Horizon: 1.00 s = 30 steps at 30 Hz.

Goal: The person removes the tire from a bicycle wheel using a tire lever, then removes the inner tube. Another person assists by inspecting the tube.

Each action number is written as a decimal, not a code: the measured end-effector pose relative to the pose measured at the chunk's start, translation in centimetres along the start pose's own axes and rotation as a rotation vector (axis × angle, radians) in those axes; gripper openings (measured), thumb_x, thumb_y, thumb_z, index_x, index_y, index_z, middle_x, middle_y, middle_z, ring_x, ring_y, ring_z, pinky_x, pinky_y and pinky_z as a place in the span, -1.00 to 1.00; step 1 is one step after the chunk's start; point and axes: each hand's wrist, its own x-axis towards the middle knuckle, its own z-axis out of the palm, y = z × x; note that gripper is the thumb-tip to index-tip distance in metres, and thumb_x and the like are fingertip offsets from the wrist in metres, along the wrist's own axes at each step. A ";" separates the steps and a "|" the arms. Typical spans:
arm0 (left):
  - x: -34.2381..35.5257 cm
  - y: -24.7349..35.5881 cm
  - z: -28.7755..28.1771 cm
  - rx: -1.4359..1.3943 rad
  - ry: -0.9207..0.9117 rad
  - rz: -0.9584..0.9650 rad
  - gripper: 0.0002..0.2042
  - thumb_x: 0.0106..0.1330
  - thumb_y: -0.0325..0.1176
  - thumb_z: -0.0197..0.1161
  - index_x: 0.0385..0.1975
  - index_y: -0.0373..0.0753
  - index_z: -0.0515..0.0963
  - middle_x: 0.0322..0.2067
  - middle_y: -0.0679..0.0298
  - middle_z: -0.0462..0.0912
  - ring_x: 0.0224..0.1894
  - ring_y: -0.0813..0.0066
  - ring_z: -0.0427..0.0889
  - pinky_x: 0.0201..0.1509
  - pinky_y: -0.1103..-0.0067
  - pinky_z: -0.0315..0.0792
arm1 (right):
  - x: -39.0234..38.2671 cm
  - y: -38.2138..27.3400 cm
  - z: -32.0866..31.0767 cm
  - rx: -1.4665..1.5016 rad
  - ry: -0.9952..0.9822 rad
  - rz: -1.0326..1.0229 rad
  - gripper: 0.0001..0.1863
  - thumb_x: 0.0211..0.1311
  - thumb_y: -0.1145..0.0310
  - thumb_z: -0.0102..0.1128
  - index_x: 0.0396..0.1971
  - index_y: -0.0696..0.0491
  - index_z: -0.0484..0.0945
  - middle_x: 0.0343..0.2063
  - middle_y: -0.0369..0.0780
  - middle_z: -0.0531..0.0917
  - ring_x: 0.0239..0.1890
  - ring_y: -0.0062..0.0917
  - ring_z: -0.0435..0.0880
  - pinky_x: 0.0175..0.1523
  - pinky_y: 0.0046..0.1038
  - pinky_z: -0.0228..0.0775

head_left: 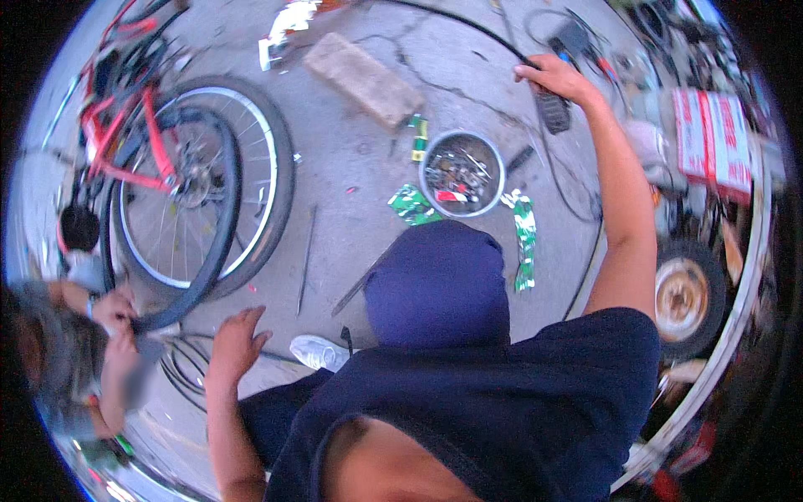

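My right hand (554, 79) is stretched out at the far right, its fingers closed on a black hose (477, 25) that runs in from the far edge. A dark ridged object (553, 113) lies just below that hand; its kind is unclear. My left hand (239, 345) hangs with fingers apart and holds nothing, above the floor near my light shoe (319, 352). A metal bowl (427, 188) of small metal parts stands ahead of my knee. Left of it is a red bicycle (150, 151) with its wheel (276, 171).
At the left a co-worker's hands (117, 314) hold a loose black bicycle tire (227, 226). A worn block (360, 77), green wrappers (524, 238) and thin metal rods (307, 259) lie on the concrete. A small wheel (682, 297) and a red-white box (711, 142) sit at the right.
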 end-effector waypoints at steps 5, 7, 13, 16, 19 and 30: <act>0.0 0.7 -0.2 0.004 -0.093 -0.002 -0.54 0.05 -0.34 0.27 0.00 -0.25 0.41 -0.10 0.04 0.51 -0.08 0.03 0.47 -0.01 0.31 0.35 | -5.0 5.5 5.4 -0.170 0.095 -0.093 -0.60 0.17 0.08 0.09 -0.39 0.18 0.51 -0.54 -0.04 0.53 -0.46 -0.29 0.52 -0.30 -0.33 0.33; 0.3 0.3 -0.1 0.006 -0.068 0.022 -0.53 0.04 -0.34 0.28 0.01 -0.25 0.40 -0.11 0.02 0.51 -0.07 0.03 0.47 0.00 0.31 0.35 | -6.8 4.2 6.8 -0.190 0.060 -0.045 -0.64 0.17 0.11 0.08 -0.34 0.16 0.49 -0.45 0.01 0.55 -0.34 -0.14 0.54 -0.23 -0.24 0.33; 1.7 0.0 -0.4 -0.004 -0.105 0.022 -0.53 0.04 -0.36 0.28 0.00 -0.29 0.40 -0.09 -0.01 0.49 -0.06 -0.01 0.47 0.00 0.32 0.35 | -9.0 3.6 11.5 -0.289 0.114 0.028 -0.69 0.10 0.16 0.13 -0.28 0.09 0.54 -0.38 -0.05 0.58 -0.22 -0.16 0.55 -0.13 -0.18 0.35; 2.8 0.5 -1.0 -0.012 -0.090 0.044 -0.54 0.05 -0.37 0.28 0.00 -0.29 0.40 -0.10 -0.01 0.50 -0.05 0.00 0.47 0.00 0.32 0.35 | -8.9 4.5 13.3 -0.328 0.195 0.003 -0.70 0.09 0.18 0.13 -0.30 0.10 0.53 -0.40 -0.06 0.58 -0.23 -0.16 0.54 -0.13 -0.17 0.34; 3.4 0.6 -1.3 0.008 -0.079 0.028 -0.54 0.06 -0.37 0.27 0.01 -0.27 0.40 -0.11 0.00 0.51 -0.06 0.00 0.48 -0.01 0.33 0.37 | -8.4 4.8 15.5 -0.345 0.177 -0.026 -0.73 0.06 0.19 0.14 -0.39 0.11 0.52 -0.40 -0.07 0.57 -0.23 -0.17 0.54 -0.12 -0.16 0.33; 3.8 0.8 -1.5 -0.001 -0.079 0.002 -0.56 0.06 -0.37 0.26 0.00 -0.26 0.40 -0.08 0.02 0.50 -0.04 0.03 0.47 0.01 0.32 0.35 | -6.6 -0.8 20.0 -0.321 0.208 0.124 -0.64 0.03 0.37 0.17 -0.19 0.15 0.31 -0.25 -0.01 0.44 -0.26 -0.11 0.55 -0.22 -0.19 0.43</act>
